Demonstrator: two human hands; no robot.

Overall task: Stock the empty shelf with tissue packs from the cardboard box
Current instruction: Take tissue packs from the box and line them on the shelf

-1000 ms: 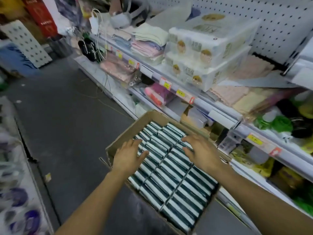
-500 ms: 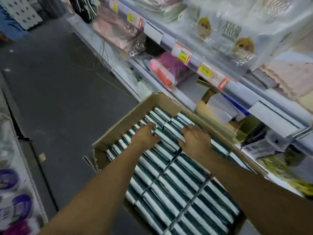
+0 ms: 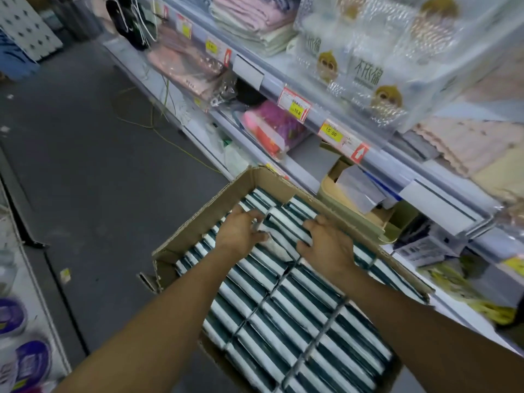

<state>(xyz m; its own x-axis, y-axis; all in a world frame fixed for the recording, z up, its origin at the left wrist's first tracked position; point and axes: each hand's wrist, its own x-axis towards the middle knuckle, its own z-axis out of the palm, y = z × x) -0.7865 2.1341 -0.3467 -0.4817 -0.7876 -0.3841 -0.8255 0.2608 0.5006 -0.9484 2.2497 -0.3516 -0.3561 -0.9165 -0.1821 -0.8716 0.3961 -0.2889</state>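
Reaching into the cardboard box [image 3: 204, 214], both hands work at the far rows of tissue packs [image 3: 297, 321]. Left hand [image 3: 238, 234]: fingers curled, gripping a pack's end. Right hand [image 3: 326, 245]: fingers bent, digging between packs; whether it has one held is unclear. Box sits on the floor [image 3: 85, 165] against the shelving [image 3: 354, 154].

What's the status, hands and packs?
Left hand and right hand both curled on packs at far end of box. Box full, none lifted. Nothing in the way.
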